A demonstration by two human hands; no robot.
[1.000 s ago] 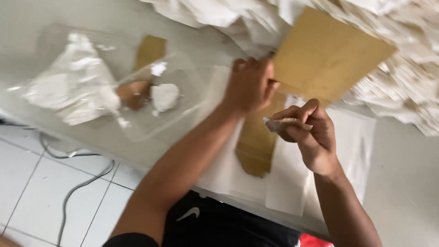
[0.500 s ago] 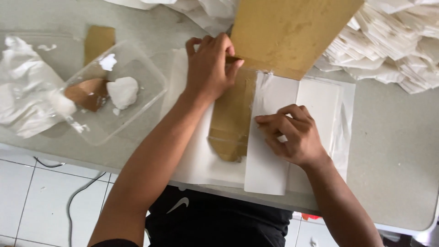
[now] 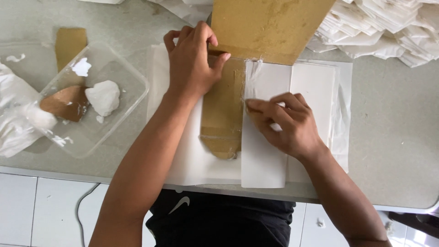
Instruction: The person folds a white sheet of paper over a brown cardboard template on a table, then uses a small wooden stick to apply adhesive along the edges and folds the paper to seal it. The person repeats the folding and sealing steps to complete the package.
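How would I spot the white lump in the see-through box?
Find the grey table, then look beyond the left hand to the clear plastic tray near the table's left end. The white lump sits in its middle, beside a brown card scrap. It is rounded and thick, unlike the flat papers.

A big brown cardboard sheet [image 3: 270, 27] lies flat, its edge pinned down. Below it a brown strip [image 3: 223, 110] sits beside a folded white paper [image 3: 265, 155].

Hands [image 3: 238, 96] on cardboard [image 3: 270, 27] — white paper [image 3: 263, 160]
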